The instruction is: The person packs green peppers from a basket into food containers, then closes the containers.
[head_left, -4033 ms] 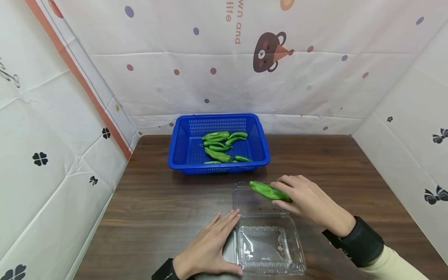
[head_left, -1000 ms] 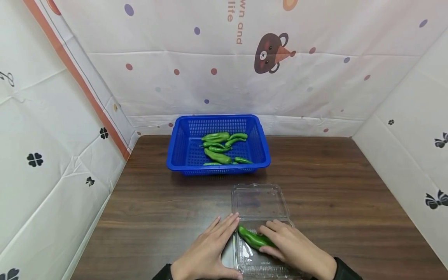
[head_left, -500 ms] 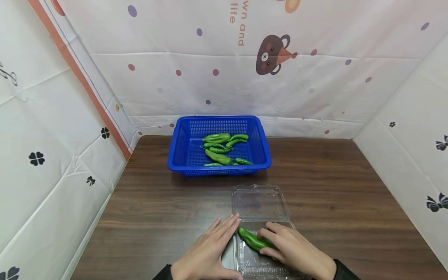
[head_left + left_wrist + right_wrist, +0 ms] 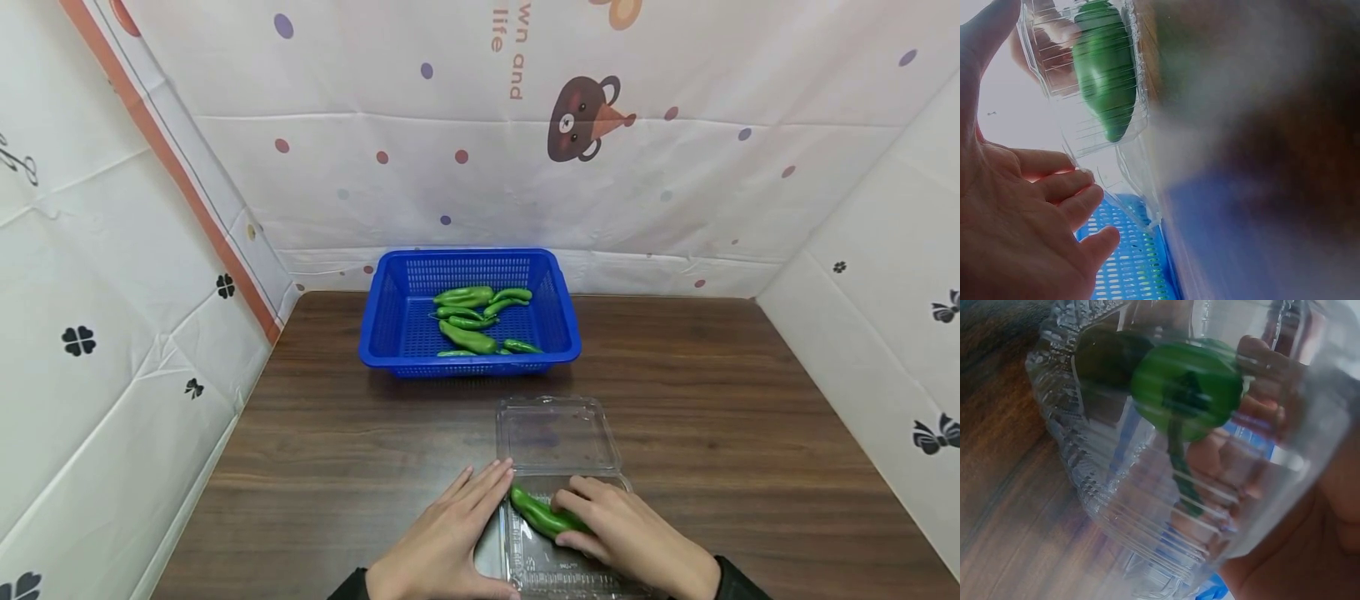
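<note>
Right hand fingers grasping green pepper inside open clear clamshell box on bench. Left hand flat, fingers released, against box's left wall. Blue basket behind holds several green peppers.

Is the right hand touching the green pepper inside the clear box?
Touching. In the head view the right hand has fingers curled over the green pepper, no gap.

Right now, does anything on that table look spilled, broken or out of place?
Nothing stands out. The right hand holds one green pepper inside the open clear box, the left hand steadies its side, and the other peppers lie in the blue basket.
</note>
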Available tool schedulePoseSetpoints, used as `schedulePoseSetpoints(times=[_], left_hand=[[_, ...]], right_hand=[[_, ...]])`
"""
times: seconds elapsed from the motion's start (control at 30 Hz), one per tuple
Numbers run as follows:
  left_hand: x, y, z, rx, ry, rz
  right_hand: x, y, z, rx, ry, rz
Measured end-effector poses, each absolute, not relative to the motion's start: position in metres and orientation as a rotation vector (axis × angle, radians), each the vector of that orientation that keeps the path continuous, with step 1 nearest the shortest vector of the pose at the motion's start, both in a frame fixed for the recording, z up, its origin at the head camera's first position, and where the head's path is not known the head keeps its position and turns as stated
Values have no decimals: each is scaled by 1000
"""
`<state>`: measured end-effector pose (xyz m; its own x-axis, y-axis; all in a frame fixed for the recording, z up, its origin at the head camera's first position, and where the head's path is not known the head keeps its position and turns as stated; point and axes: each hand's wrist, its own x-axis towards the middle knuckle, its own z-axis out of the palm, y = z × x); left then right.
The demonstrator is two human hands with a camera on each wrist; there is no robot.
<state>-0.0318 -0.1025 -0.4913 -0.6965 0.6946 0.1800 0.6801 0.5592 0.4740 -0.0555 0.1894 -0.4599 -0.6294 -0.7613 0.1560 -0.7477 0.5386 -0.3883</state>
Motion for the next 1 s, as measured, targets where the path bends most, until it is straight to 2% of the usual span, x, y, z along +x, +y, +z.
schedulePoseSetpoints(times=[0.5,0.73,1.0], left_hand=[[-34,-103,-488,1203,2837,870],[-44,-109,-479,1098,2965,961],[-64,-123,-466,1024,3163,914]], right_hand=[[-59,193,-450,-1394,2738,-638],[-72,194,-437,-1561,2855,-578],[-91,189,-413,-1632,2946,-511]])
